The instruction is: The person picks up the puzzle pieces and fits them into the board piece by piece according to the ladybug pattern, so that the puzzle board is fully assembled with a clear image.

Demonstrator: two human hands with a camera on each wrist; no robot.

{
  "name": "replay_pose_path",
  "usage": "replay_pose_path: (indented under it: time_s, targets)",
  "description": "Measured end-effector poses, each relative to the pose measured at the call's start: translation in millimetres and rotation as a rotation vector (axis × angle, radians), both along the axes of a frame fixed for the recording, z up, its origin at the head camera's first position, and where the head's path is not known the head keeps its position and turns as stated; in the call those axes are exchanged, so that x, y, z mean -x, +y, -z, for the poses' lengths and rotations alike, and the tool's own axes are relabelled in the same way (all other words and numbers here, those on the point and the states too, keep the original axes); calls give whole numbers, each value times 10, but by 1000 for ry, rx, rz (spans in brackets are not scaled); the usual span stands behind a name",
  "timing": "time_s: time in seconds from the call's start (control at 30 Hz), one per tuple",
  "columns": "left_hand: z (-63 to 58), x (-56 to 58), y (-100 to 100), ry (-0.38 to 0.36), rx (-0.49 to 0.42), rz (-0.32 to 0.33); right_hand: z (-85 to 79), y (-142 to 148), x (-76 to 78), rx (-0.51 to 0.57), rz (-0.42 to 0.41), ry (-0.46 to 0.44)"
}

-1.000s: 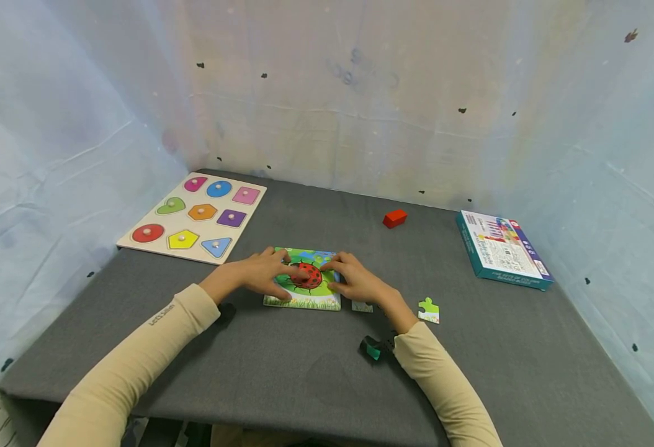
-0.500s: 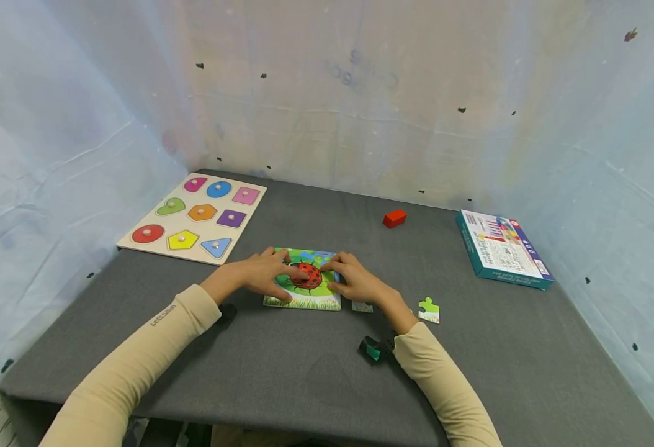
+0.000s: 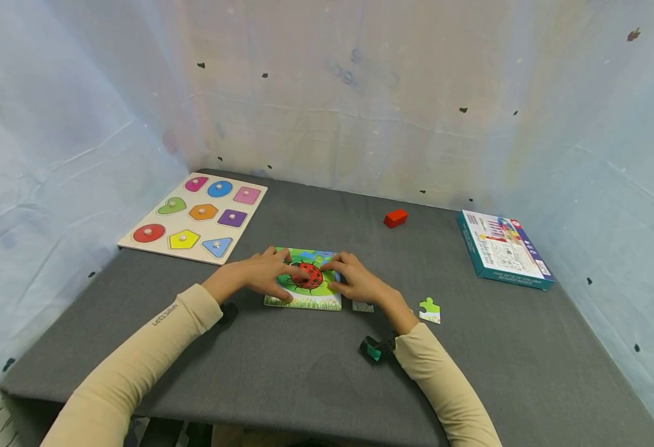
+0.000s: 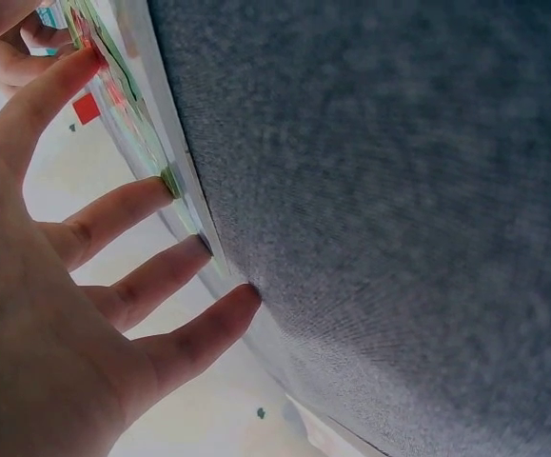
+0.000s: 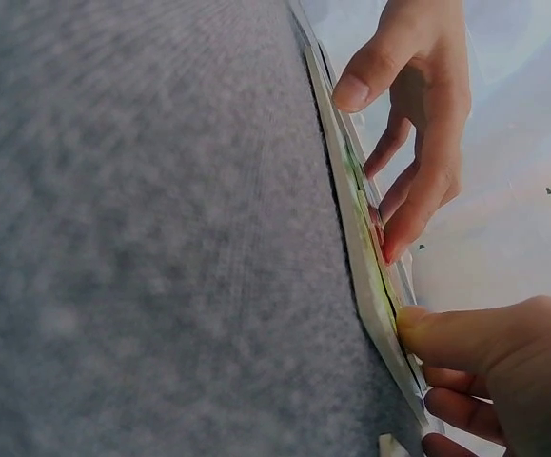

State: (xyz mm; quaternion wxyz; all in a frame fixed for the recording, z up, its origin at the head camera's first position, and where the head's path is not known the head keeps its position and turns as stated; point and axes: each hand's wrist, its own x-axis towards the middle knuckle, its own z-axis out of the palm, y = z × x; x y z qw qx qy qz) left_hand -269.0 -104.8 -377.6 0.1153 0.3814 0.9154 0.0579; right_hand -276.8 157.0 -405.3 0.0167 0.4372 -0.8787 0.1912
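A ladybug jigsaw puzzle (image 3: 314, 290) lies flat on the dark grey table, with a grassy strip along its near edge. From the left, my left hand (image 3: 257, 273) rests spread on it; in the left wrist view its straight fingers (image 4: 127, 211) touch the puzzle's surface and edge. My right hand (image 3: 363, 282) touches the right side of the puzzle, and its thumb (image 5: 437, 331) presses near the edge in the right wrist view. One loose puzzle piece (image 3: 363, 307) lies partly under the right hand. Another green and white piece (image 3: 430, 310) is farther right.
A wooden peg board (image 3: 193, 218) with several coloured knobbed shapes lies at the back left. Toward the back stands a red block (image 3: 396, 218). A teal-sided box (image 3: 506, 251) is at the right. Plastic sheeting (image 3: 327, 93) encloses the table's back and sides.
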Motion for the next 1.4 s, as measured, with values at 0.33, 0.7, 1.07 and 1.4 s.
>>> replay_pose_path:
  time_s: [0.33, 0.7, 1.07, 1.4]
  targets:
    - [-8, -4, 11, -6, 10, -5, -9, -5, -6, 7, -24, 19]
    - [-2, 0, -2, -43, -5, -28, 1, -5, 0, -2, -31, 25]
    - [19, -27, -24, 29, -15, 16, -54, 18, -101, -128, 11, -76]
    - [40, -10, -55, 22, -44, 20, -26, 30, -98, -98, 7, -66]
